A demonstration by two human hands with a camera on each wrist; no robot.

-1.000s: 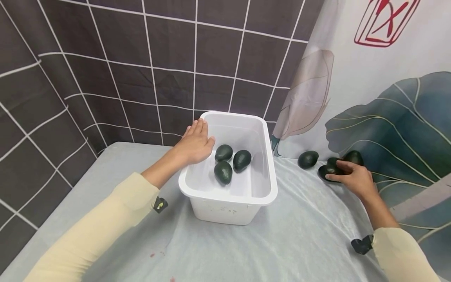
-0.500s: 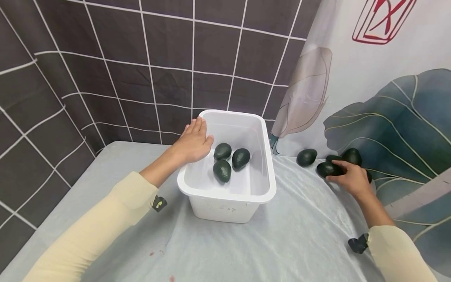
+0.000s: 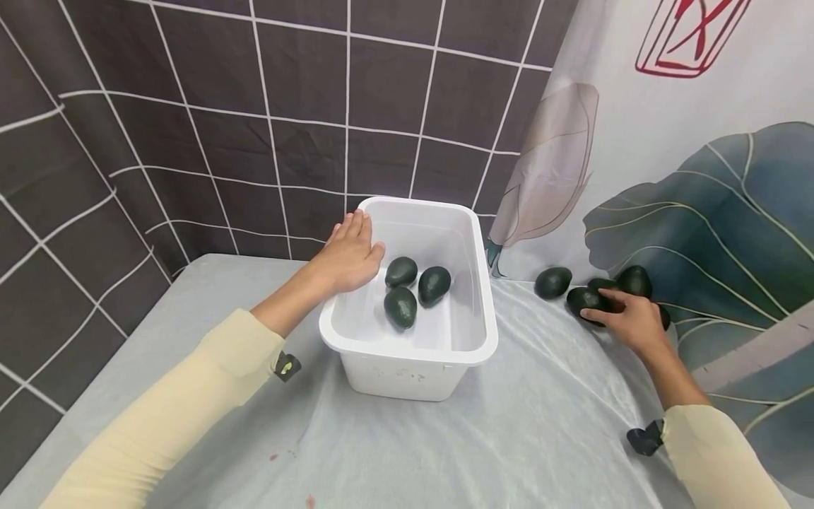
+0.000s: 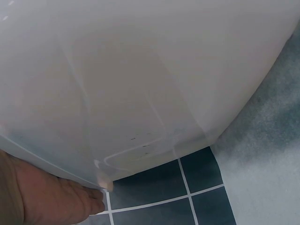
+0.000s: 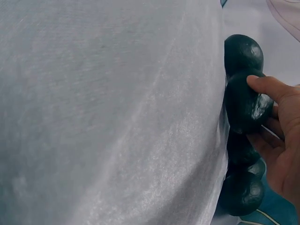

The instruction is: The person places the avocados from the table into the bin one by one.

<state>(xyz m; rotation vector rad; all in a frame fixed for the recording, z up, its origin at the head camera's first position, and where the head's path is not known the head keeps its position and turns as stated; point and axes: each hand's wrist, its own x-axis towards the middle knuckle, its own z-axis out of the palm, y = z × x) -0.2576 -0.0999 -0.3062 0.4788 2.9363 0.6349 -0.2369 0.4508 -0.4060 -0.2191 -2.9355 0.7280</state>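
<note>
A white plastic tub (image 3: 400,380) stands mid-table with three dark green avocados in it, one at the back (image 3: 401,272), one at the right (image 3: 434,285) and one nearer the front (image 3: 400,308). My left hand (image 3: 346,261) rests on the tub's left rim, fingers straight along it. The left wrist view shows the tub's outer wall (image 4: 140,93) beside that hand. Off to the right, my right hand (image 3: 636,324) grips an avocado (image 3: 581,304) between thumb and fingers. In the right wrist view the thumb lies across this avocado (image 5: 241,105).
Several more avocados lie around the right hand, including one to its left (image 3: 552,283) and one behind it (image 3: 634,281). They sit along the table's back edge, by a leaf-patterned curtain (image 3: 712,198). A dark tile-patterned sheet (image 3: 305,148) hangs behind the tub.
My right hand has closed round an avocado and shifted it slightly left, toward the neighbouring one. The left hand stays on the tub's rim. The head view has shifted slightly.
</note>
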